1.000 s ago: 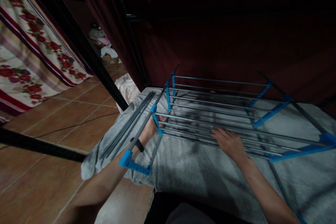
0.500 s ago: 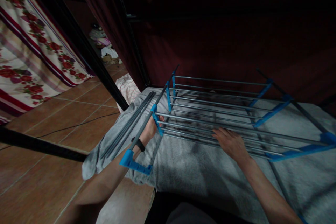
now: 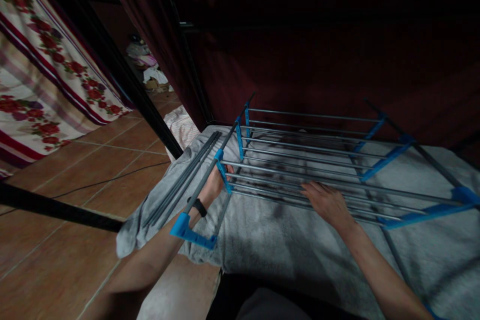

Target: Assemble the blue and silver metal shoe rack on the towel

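A rack of grey metal rods (image 3: 277, 160) with blue plastic brackets (image 3: 427, 216) at both ends stands across a grey blanket. At its left end my left hand (image 3: 213, 183), with a dark band on the wrist, is closed by a blue bracket (image 3: 223, 176); the bracket and a tube partly cover its fingers. My right hand (image 3: 327, 203) lies over the front rods near the middle, fingers close together and curled onto them, thumb hidden. Several loose grey tubes (image 3: 183, 177) lie side by side on the blanket left of the rack.
The grey blanket (image 3: 270, 240) covers a low bed-like surface with black frame posts (image 3: 150, 110). Dark red cloth (image 3: 318, 70) hangs behind. At left are a floral curtain (image 3: 48, 55), a tiled floor (image 3: 97, 180) with a thin cable (image 3: 112, 177), and a pile of cloth (image 3: 152, 67) farther back.
The rack's right end has shifted slightly to the left. Both hands stay at nearly the same places on the rack.
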